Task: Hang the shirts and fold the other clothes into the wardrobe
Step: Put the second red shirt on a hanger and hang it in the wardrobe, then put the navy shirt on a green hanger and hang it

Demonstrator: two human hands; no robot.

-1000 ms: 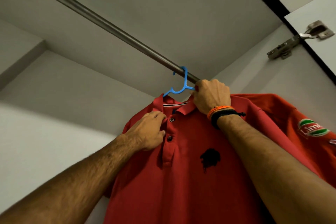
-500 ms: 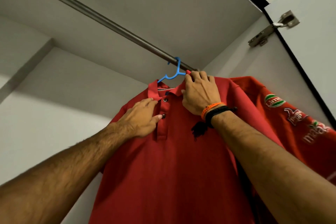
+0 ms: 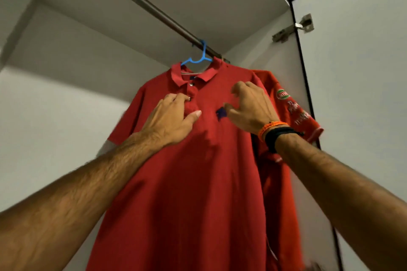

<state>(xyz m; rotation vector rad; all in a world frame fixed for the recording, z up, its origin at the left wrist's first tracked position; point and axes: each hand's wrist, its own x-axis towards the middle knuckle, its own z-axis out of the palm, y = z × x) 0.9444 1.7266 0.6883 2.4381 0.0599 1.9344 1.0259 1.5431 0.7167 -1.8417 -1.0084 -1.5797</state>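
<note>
While it hangs lengthwise downward, red shirt (image 3: 187,182) faces the camera.

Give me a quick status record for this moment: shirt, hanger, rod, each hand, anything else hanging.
shirt: red polo, hanging on the hanger, facing the camera
hanger: blue, hook over the rod
rod: metal, running under the wardrobe top
left hand: fingers resting on the button placket, holding nothing
right hand: loosely curled beside the dark chest logo, holding nothing
other garment: second red shirt with sleeve patches, hanging behind the polo to the right
door: open at right
</note>
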